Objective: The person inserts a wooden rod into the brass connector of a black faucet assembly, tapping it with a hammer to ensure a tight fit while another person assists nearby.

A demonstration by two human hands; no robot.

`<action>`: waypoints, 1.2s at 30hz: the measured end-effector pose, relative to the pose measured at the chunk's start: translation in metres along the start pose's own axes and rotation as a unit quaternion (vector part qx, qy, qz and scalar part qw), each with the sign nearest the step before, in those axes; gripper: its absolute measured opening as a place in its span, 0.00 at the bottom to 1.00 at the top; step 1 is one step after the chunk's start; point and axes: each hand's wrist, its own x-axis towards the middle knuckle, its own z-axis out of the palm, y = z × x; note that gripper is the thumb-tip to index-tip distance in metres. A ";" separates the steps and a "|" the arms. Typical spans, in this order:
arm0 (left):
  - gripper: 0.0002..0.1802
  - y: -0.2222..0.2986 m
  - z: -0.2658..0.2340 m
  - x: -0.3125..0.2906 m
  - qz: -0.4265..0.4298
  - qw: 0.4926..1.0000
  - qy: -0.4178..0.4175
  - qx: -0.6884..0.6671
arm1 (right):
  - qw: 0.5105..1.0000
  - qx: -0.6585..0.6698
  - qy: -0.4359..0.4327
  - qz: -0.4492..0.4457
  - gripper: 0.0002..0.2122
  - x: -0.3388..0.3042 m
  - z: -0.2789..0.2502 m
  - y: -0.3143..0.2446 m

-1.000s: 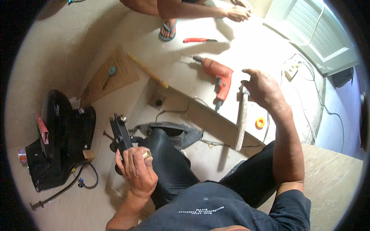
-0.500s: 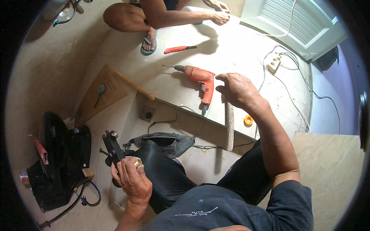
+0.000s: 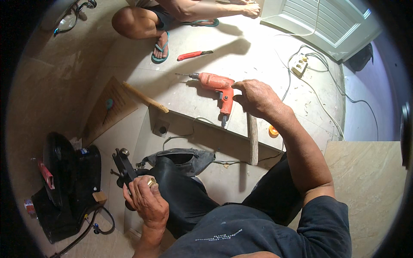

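Note:
My left hand [image 3: 146,201] is closed around a black metal fitting [image 3: 123,167] with brass-coloured ends, beside my knee at the lower left. My right hand [image 3: 258,98] reaches forward over the raised floor, thumb and forefinger apart and nothing visible between them. Just left of its fingertips lies an orange power drill [image 3: 218,83], its bit pointing left and its grip toward me. A wooden handle [image 3: 253,139] juts over the step edge below my right hand, which hides its far end. Near my right wrist sits a small orange ring-shaped roll [image 3: 273,131].
A red-handled cutter [image 3: 194,55] lies beyond the drill, near a crouching person [image 3: 142,23]. A power strip [image 3: 300,65] with cables is at right. A wooden stick [image 3: 146,98] and cardboard [image 3: 112,114] are left. A black waist bag [image 3: 183,160] and black toilet-like fixture [image 3: 64,193] are nearer.
The whole view has shifted slightly, with the floor items now a little further left. More of the other person's second foot shows. My hands keep nearly the same poses.

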 end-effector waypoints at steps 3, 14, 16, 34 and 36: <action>0.18 0.001 0.002 0.000 0.002 1.000 0.004 0.002 | 1.000 0.002 0.003 0.000 0.17 -0.001 -0.001 0.003; 0.17 -0.002 -0.001 0.001 0.009 1.000 0.026 -0.001 | 0.997 0.072 0.025 -0.024 0.18 0.005 0.010 -0.005; 0.17 0.001 0.003 0.008 0.026 0.999 0.036 0.001 | 0.997 0.062 -0.025 0.036 0.18 0.010 0.013 0.011; 0.17 -0.006 0.006 -0.001 0.026 0.999 0.042 -0.013 | 0.999 0.046 0.019 0.008 0.18 0.004 0.010 0.012; 0.17 -0.003 0.004 0.002 0.027 0.999 0.032 -0.001 | 0.999 0.036 0.032 0.009 0.18 0.003 0.004 0.022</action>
